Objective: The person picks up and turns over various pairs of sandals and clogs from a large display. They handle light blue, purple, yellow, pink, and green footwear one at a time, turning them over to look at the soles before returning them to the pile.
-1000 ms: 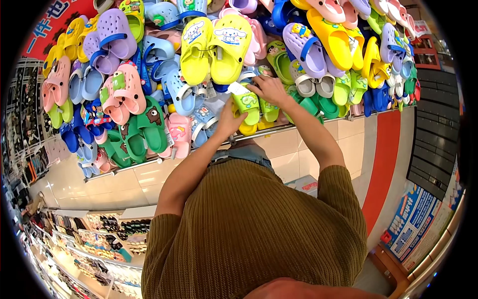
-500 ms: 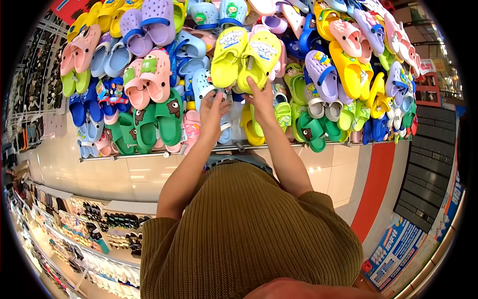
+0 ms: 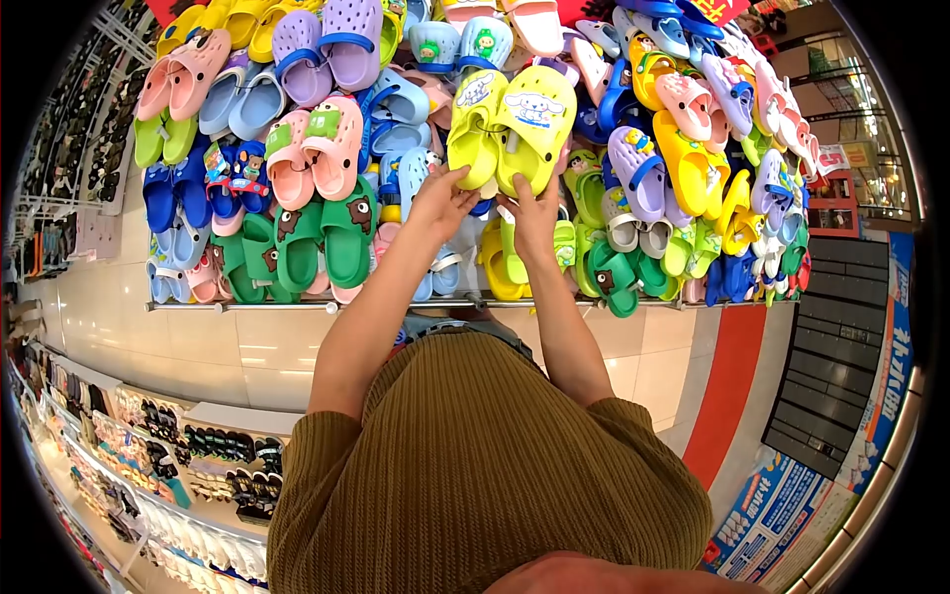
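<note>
A pair of lime-yellow clogs (image 3: 534, 119) with white cartoon badges is at the upper middle, joined side by side. My right hand (image 3: 535, 213) holds the heel end of the right clog, fingers closed on it. At the heel of the left clog is my left hand (image 3: 443, 203), its thumb and fingertips closed against that clog. Just left of my left hand lies a light blue clog (image 3: 414, 176). Green clogs with bear badges (image 3: 346, 233) and a pink pair (image 3: 333, 148) sit farther left.
Many colourful clogs surround my hands, with yellow ones (image 3: 685, 163) at the right. A metal rail (image 3: 386, 305) runs along the display's near edge. Shoe shelves (image 3: 237, 421) stand at lower left, and a dark grey panel (image 3: 826, 346) lies at right.
My left hand has come up from below the yellow clogs to the left clog's heel. The clogs are tilted differently, and the whole view has shifted slightly.
</note>
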A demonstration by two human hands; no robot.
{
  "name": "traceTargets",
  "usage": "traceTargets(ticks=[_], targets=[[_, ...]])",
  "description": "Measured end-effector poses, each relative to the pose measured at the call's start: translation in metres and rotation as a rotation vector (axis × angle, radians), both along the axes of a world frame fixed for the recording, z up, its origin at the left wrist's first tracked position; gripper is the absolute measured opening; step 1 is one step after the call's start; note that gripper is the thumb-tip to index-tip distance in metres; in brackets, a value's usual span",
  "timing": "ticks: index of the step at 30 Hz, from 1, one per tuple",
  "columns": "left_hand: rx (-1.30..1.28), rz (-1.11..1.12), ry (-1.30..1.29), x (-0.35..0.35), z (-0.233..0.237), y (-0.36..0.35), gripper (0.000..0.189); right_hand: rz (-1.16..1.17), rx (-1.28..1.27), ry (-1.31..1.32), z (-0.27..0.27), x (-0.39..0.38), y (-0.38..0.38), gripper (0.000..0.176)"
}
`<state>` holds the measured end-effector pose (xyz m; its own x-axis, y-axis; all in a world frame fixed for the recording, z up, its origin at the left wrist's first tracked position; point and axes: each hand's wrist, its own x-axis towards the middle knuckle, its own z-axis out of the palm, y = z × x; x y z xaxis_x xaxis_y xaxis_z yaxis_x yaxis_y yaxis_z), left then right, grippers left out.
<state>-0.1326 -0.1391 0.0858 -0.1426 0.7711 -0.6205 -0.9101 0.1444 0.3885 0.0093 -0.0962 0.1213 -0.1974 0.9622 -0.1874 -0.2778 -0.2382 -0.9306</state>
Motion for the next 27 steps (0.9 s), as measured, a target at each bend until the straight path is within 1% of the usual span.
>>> traceTargets(ticks=[1,2,3,4,5,6,7,8,9,12,13,15,16,17,18,19,20,22,23,24,25,26,27], targets=[[0.092,0.002,-0.025,0.001,0.000,-0.008,0.048,-0.017,0.017,0.028,0.004,0.001,-0.004,0.049],[0.106,0.022,0.026,0.007,0.000,-0.016,0.049,-0.035,0.035,0.055,0.006,0.002,-0.007,0.049],[0.121,0.042,0.077,0.016,0.006,-0.024,0.050,-0.083,-0.007,0.042,0.002,0.003,-0.009,0.048],[0.134,0.062,0.127,0.028,0.016,-0.033,0.051,-0.096,-0.047,0.141,0.001,0.002,-0.013,0.046],[0.094,0.112,0.224,0.043,0.026,-0.040,0.052,-0.111,-0.089,0.241,0.000,0.001,-0.019,0.045],[0.119,0.098,0.286,0.057,0.026,-0.049,0.050,-0.125,-0.129,0.344,-0.002,-0.001,-0.025,0.044],[0.147,0.086,0.351,0.068,0.023,-0.057,0.049,-0.148,-0.159,0.389,-0.005,-0.007,-0.031,0.040],[0.173,0.073,0.415,0.076,0.021,-0.066,0.047,-0.165,-0.195,0.366,-0.006,-0.009,-0.036,0.040],[0.145,0.082,0.524,0.078,0.038,-0.074,0.051,-0.183,-0.232,0.342,-0.005,-0.011,-0.041,0.040],[0.121,0.011,0.696,0.081,0.030,-0.088,0.054,-0.227,-0.315,0.205,-0.015,-0.009,-0.049,0.040],[0.169,-0.037,0.823,0.079,0.021,-0.093,0.059,-0.234,-0.324,0.165,-0.020,-0.007,-0.048,0.040],[0.145,-0.284,0.864,0.072,0.014,-0.106,0.061,-0.255,-0.340,0.057,-0.022,-0.002,-0.046,0.038],[0.132,-0.410,0.882,0.068,0.013,-0.113,0.062,-0.225,-0.263,0.081,-0.025,0.002,-0.043,0.038],[0.163,-0.421,0.769,0.063,0.012,-0.120,0.064,-0.198,-0.186,0.103,-0.031,0.009,-0.040,0.037],[0.107,-0.363,0.762,0.057,0.020,-0.124,0.057,-0.171,-0.110,0.123,-0.034,0.017,-0.037,0.036],[0.066,-0.247,0.637,0.046,0.012,-0.128,0.059,-0.170,-0.086,0.083,-0.017,0.023,-0.039,0.035],[0.025,-0.131,0.511,0.031,0.003,-0.129,0.064,-0.135,0.011,0.056,-0.021,0.034,-0.034,0.032],[0.085,0.022,0.324,-0.002,0.014,-0.133,0.069,-0.048,0.188,-0.145,-0.010,0.053,-0.036,0.028],[0.111,-0.016,0.302,-0.012,0.029,-0.134,0.069,-0.036,0.281,-0.251,0.006,0.054,-0.041,0.025],[0.136,-0.051,0.280,-0.019,0.046,-0.134,0.070,-0.015,0.287,-0.281,0.007,0.055,-0.049,0.025],[0.099,-0.087,0.299,-0.017,0.058,-0.130,0.072,0.009,0.295,-0.309,0.008,0.055,-0.057,0.025],[-0.007,-0.077,0.283,-0.013,0.062,-0.127,0.062,0.033,0.303,-0.336,0.008,0.055,-0.064,0.025],[-0.050,-0.044,0.493,-0.008,0.053,-0.130,0.056,0.012,0.279,-0.321,0.002,0.054,-0.071,0.026]])
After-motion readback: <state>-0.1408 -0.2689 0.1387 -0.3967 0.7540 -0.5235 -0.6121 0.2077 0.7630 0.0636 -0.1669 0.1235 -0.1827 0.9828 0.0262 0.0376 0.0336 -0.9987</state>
